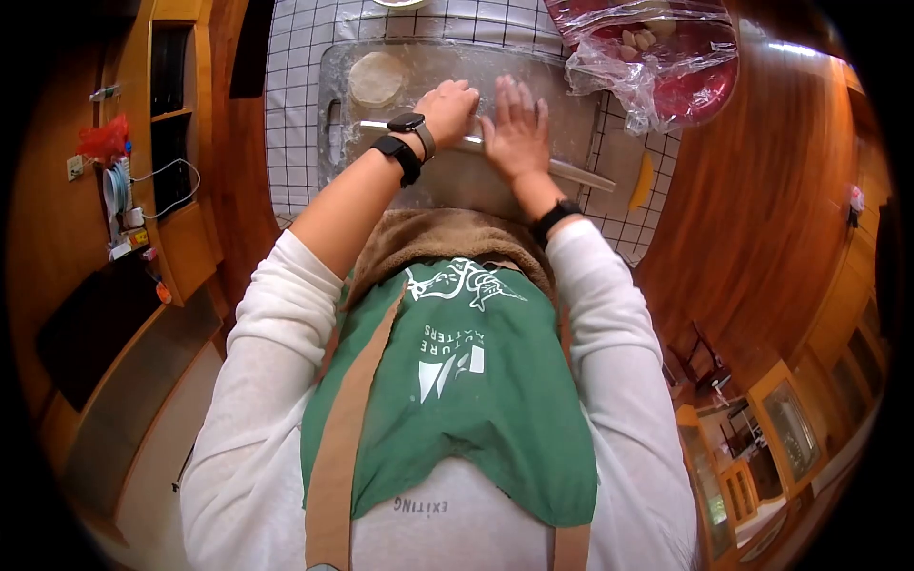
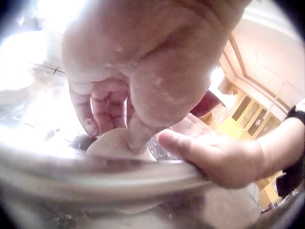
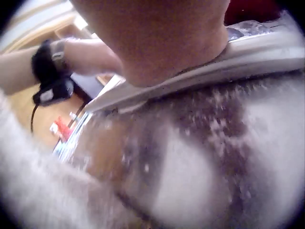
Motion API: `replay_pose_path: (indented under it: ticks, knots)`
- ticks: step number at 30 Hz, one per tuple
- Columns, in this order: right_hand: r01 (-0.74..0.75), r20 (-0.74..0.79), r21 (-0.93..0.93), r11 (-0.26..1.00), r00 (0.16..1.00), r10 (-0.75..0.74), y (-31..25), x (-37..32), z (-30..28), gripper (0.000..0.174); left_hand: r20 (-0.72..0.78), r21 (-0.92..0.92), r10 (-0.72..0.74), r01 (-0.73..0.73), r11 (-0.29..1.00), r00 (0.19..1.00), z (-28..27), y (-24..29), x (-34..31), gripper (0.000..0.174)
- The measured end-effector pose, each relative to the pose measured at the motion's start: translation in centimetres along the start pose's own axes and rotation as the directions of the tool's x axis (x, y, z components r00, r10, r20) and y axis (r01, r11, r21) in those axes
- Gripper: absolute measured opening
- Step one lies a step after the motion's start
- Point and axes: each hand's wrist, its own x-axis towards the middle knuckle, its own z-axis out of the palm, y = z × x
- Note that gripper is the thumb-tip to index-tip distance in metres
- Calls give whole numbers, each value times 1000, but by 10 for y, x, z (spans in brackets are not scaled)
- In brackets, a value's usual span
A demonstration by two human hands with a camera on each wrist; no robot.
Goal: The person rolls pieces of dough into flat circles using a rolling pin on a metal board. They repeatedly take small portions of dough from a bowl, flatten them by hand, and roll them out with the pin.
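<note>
Beyond the rolling pin (image 1: 583,175), the left hand (image 1: 449,112) pinches dough (image 2: 108,144). The right hand (image 1: 519,135) lies palm-down across the pin, fingers straight.

Setting: a home, by its furnishings; exact room not determinable. Evidence: reddish-brown wooden plank floor (image 1: 724,266); honey-coloured wooden cabinet with a glass-paned door (image 1: 788,433), right side; white table cover with thin black grid (image 1: 290,143). On it, floured silver metal tray (image 1: 447,65) bearing a flat, round, pale dough disc (image 1: 378,79): home cooking. Green cloth apron with white print (image 1: 457,409), worn. White wall socket (image 1: 74,168), left side.
</note>
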Motion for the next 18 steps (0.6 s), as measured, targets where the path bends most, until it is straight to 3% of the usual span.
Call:
replay_pose_path:
  ticks: [2,4,6,8,10,12,13,15,16,18]
  knots:
    - [56,34,-26,998,998,-55,-4,-20,-3,67,2,-90,72,-72,993,997,-2,-1,3,7]
    - [121,72,-19,993,990,-119,-7,-34,-2,67,58,-117,42,-35,993,997,-11,6,3,9]
    - [109,-3,-90,990,994,-109,-4,-11,3,67,161,-168,10,18,986,987,-18,11,-1,11]
    - [-17,-57,8,1000,998,18,-2,4,-2,68,165,-139,35,-12,990,986,-9,5,-1,12]
    - [57,-88,45,997,995,-53,-5,-10,-10,62,148,-27,60,-57,998,987,-14,8,0,14]
    - [153,-17,82,985,988,-152,-2,-41,-8,54,166,-59,39,-30,998,985,-20,12,-4,16]
    - [157,-19,78,985,988,-156,0,-49,-14,54,167,-112,-17,36,993,986,-21,11,-7,16]
    - [406,38,154,901,908,-416,9,-63,-23,44,207,-189,-155,194,963,966,-28,10,-13,18]
    - [406,40,158,900,908,-417,13,-64,-25,44,210,-188,-158,198,962,965,-23,4,-18,18]
    - [496,93,163,853,853,-514,23,-60,-32,39,223,-454,-327,394,799,918,-19,-7,-20,21]
